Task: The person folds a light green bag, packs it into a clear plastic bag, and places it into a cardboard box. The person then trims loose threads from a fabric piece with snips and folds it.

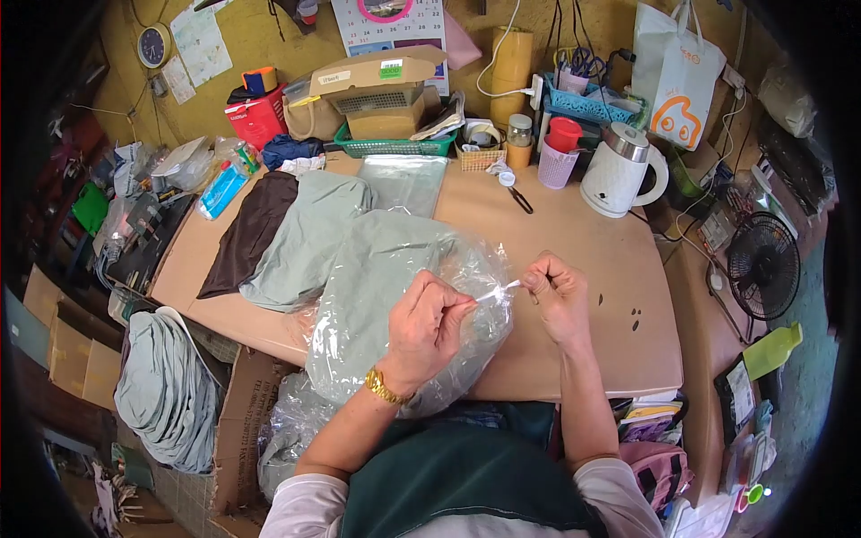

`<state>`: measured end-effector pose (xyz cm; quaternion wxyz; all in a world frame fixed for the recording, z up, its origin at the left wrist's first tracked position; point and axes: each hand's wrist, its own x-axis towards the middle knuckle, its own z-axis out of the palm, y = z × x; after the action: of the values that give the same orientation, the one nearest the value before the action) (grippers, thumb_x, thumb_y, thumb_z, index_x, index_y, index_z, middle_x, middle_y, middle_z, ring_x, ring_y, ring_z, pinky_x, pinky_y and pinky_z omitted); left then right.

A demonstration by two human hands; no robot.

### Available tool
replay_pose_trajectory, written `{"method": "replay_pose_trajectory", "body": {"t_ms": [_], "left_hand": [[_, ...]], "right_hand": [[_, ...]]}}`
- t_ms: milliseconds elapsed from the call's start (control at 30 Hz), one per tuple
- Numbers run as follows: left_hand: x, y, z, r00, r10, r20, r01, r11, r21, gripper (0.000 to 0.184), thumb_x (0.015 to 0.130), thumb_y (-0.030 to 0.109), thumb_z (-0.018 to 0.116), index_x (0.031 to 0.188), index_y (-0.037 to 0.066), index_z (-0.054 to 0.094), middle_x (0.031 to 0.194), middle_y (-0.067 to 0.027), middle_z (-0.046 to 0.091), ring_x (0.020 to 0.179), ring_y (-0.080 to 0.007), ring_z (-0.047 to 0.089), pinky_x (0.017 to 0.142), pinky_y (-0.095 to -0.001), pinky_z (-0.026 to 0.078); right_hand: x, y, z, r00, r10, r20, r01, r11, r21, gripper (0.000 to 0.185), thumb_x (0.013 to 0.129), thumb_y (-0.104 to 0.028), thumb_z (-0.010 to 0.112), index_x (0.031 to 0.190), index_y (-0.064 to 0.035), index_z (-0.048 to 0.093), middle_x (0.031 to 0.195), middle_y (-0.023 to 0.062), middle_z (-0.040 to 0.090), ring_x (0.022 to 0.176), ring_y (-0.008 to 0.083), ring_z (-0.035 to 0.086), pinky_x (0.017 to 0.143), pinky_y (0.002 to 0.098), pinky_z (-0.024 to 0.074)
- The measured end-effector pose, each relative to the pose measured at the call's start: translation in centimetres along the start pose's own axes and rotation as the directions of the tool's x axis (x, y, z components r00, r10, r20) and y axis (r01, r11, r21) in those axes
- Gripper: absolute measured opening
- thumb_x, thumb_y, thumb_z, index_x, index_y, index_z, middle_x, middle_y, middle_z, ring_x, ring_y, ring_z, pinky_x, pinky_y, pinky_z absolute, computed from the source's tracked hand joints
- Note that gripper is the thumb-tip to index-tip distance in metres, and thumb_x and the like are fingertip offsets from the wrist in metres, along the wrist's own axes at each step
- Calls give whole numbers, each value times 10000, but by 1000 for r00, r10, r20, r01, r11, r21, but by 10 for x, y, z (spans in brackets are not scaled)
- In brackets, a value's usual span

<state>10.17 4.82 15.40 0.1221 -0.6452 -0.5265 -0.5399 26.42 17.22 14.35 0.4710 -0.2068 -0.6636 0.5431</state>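
A clear plastic bag (345,354) with folded grey-green cloth (386,260) inside lies across the near part of the table. Its right side is gathered to a bunched spot between my hands. At that spot a thin white strip (513,285) is stretched; whether it is a tie or twisted plastic I cannot tell. My left hand (427,318), with a gold watch on its wrist, pinches the strip's left end. Fingers of my right hand (558,291) pinch the right end. Beside the bag lie a grey-green garment (309,229) and a dark brown cloth (253,231).
Flat clear bags (408,184) lie at the back of the table (529,359). A white kettle (619,170), a pink cup (558,166) and black tweezers-like snips (521,199) are at the back right. Stacked grey cloth (166,394) and a cardboard box (244,430) stand left.
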Motion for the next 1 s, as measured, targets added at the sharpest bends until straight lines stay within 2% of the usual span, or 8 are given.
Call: {"method": "replay_pose_trajectory", "body": {"t_ms": [233,333,400,600,733,800,867,1000], "left_hand": [[52,-25,36,753,-271,599,374,926,-51,430,861,162,659,1207,1,460,1001,-153,617,832,-277,626,696,-350,496],[131,-27,40,892,-189,411,420,682,-599,325,913,95,586,1216,50,477,1019,-72,641,850,-183,644,677,-331,526],[193,2,17,934,-247,256,343,433,-833,184,960,100,553,1141,63,554,983,-64,667,893,-176,672,677,-299,565],[212,13,-77,936,-353,-2,173,465,-868,226,914,127,571,1116,27,584,1008,-80,654,874,-173,650,733,-334,564],[94,-97,-102,802,-573,166,519,534,-668,241,909,89,526,1129,-1,570,993,-99,644,867,-194,655,753,-346,566],[-7,-137,-78,593,-741,314,789,456,-412,391,898,108,603,1261,-6,514,1114,-112,634,893,-167,642,740,-314,547],[-71,-149,-73,336,-718,609,933,341,-113,397,893,192,681,1233,20,569,1016,-51,657,841,-117,611,687,-268,504],[-53,-136,-63,299,-838,456,936,351,32,470,924,445,596,1026,-6,681,816,-32,655,771,-88,572,666,-261,459]], "right_hand": [[1,13,24,986,-115,-119,135,976,172,95,941,-84,612,964,3,582,853,1,545,747,72,485,701,226,416],[4,45,20,895,-149,-420,186,981,47,209,987,-187,562,1115,-28,519,1051,56,577,862,117,554,780,253,444],[-18,48,24,844,514,-152,-371,765,526,324,1012,-270,499,1245,-46,475,1242,108,558,1031,187,595,897,285,462],[-39,40,-6,897,329,296,-431,500,751,725,886,-321,652,1459,-40,309,1403,174,456,1226,301,514,1055,376,408],[-7,32,-119,952,301,-52,-301,953,8,805,764,-252,748,1441,-55,359,1420,180,439,1260,308,489,1062,398,394],[-4,31,-156,961,266,-74,-276,941,-195,820,742,-251,761,1440,-71,368,1404,188,455,1233,313,514,1059,393,392],[4,13,-172,886,444,-138,-262,231,-937,698,780,-216,743,1395,-89,439,1276,170,543,1016,237,628,881,366,498],[63,16,-134,968,246,53,-75,483,-872,503,784,-208,736,1224,-33,567,1019,150,639,901,245,640,819,355,499]]}}
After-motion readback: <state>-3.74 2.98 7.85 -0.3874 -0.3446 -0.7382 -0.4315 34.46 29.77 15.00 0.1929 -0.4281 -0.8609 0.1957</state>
